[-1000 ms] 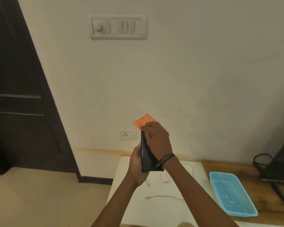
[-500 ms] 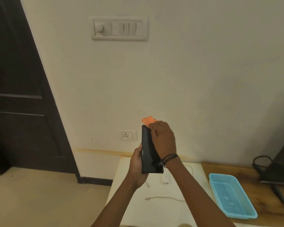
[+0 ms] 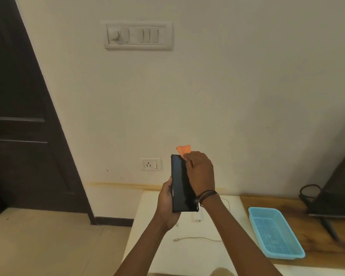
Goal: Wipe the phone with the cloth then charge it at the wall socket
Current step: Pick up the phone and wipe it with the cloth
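Observation:
My left hand [image 3: 166, 208] holds a black phone [image 3: 181, 186] upright in front of me, gripping its lower left edge. My right hand [image 3: 200, 172] presses an orange cloth [image 3: 184, 149] against the phone's upper right part; only a corner of the cloth sticks out above my fingers. The white wall socket [image 3: 150, 164] is on the wall just left of the phone. A white charger plug [image 3: 197, 217] and its cable [image 3: 195, 239] lie on the white table [image 3: 153, 246] below my hands.
A light blue plastic tray [image 3: 275, 232] sits on a wooden surface [image 3: 315, 246] at the right. A dark object with black cables [image 3: 309, 191] stands at the far right. A dark door [image 3: 18, 116] fills the left. A switch panel [image 3: 138, 35] is high on the wall.
The phone has turned to show more of its dark face. My right hand with the cloth has shifted slightly along the phone's top, and less cloth shows than a second ago.

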